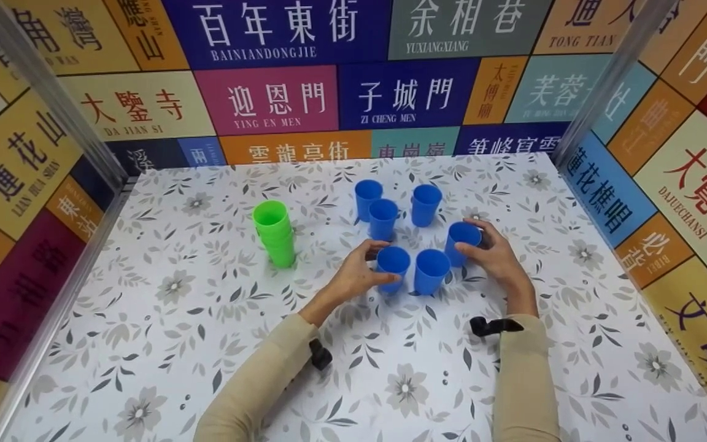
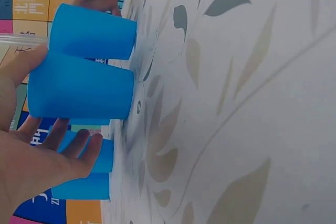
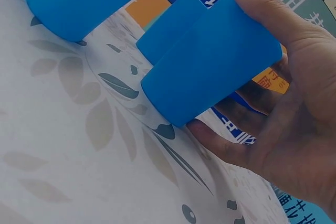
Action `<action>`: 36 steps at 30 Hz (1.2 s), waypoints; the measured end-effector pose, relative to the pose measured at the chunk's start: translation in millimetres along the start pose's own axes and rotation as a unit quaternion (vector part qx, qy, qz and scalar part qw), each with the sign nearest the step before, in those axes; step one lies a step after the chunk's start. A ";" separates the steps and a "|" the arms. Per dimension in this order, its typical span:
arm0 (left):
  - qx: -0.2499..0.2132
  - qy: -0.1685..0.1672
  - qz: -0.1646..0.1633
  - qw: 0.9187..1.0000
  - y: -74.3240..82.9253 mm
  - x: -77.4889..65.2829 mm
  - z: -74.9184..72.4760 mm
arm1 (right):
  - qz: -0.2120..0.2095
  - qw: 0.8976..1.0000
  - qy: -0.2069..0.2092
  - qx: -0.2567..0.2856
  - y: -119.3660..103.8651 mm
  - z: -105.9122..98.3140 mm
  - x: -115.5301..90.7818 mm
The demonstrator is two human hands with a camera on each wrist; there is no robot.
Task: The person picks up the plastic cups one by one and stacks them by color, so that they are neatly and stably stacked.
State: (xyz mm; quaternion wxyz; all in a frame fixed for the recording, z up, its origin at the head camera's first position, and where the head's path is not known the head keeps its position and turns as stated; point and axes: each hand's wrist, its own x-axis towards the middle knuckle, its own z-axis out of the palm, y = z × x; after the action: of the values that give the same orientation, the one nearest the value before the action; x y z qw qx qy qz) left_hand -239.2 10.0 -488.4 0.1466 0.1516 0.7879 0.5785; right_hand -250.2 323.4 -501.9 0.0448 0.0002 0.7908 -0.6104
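On the counter (image 1: pixel 341 393), right of a green cup stack (image 1: pixel 280 248), six blue cups stand mouth up, two of them in hand. Left hand (image 1: pixel 353 273) pinches the front-left blue cup (image 1: pixel 393 270) between thumb, near the rim, and fingers on the opposite wall. Right hand (image 1: pixel 498 255) pinches the right-hand blue cup (image 1: pixel 463 245) likewise, thumb at the rim, fingers bent round the far side, lowest one near the base. Whether either base is off the counter: can't tell. Front-middle blue cup (image 1: pixel 432 273) sits between the held pair, untouched by either hand; gap to the right-hand cup too tight to judge.

To handle this well, probably: light, even squeeze so thin-looking walls don't flex; keep both cups upright; keep thumbs outside the mouths; lift clear before any sideways move, since the front-middle cup could get knocked. Left knuckles also need care near the rear pair (image 1: pixel 383 222).
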 end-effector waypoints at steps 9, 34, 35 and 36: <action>0.029 0.014 0.035 0.999 30.3 14.8 -6.6 | -0.008 1.000 0.003 0.001 2.3 0.9 0.7; 0.018 0.051 0.037 0.998 111.5 59.3 18.7 | -0.009 0.999 -0.008 -0.048 4.2 -3.8 -0.2; 0.016 0.052 0.035 0.998 112.7 61.0 20.8 | -0.006 0.999 -0.009 -0.051 4.2 -3.8 0.1; 0.014 0.053 0.034 0.998 113.7 62.8 23.2 | -0.002 0.999 -0.008 -0.051 3.9 -3.8 0.4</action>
State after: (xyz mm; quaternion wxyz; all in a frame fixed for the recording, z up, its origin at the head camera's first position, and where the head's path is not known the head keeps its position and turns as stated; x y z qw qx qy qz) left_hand -279.1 88.2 -389.8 0.0828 0.1494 0.7973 0.5790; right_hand -250.6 328.0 -504.7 0.0500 -0.0091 0.8207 -0.5691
